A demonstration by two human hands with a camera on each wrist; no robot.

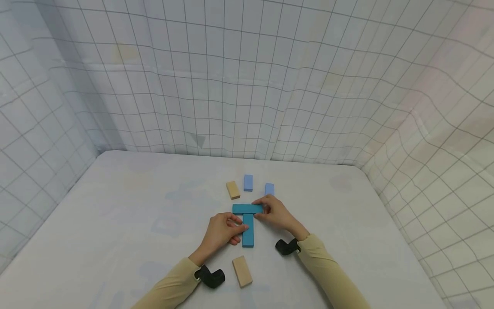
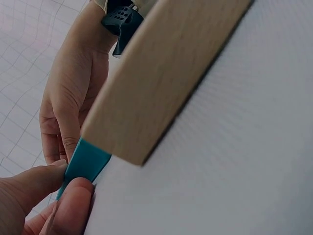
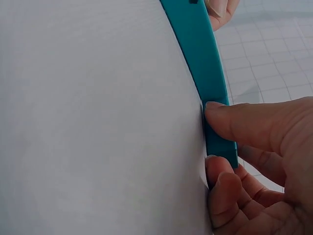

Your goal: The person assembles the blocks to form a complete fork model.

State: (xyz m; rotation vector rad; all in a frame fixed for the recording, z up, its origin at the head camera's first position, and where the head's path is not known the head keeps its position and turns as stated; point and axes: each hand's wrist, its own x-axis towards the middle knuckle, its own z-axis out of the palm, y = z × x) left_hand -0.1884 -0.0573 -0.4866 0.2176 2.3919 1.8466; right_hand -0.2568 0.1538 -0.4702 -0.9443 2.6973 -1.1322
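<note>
Two long teal blocks lie on the table in a T in the head view. The crosswise teal block is at the far side, and the lengthwise teal block runs from its middle toward the person. My left hand pinches the lengthwise block from its left side, thumb over it; the left wrist view shows teal between thumb and finger. With thumb and fingers my right hand grips the right end of the crosswise block. In the right wrist view, the right thumb lies against the teal block.
A wooden block lies nearest the person and looms large in the left wrist view. Beyond the T are a small tan block and two small blue blocks, one central, another just behind the right hand. Gridded curtains surround the white table.
</note>
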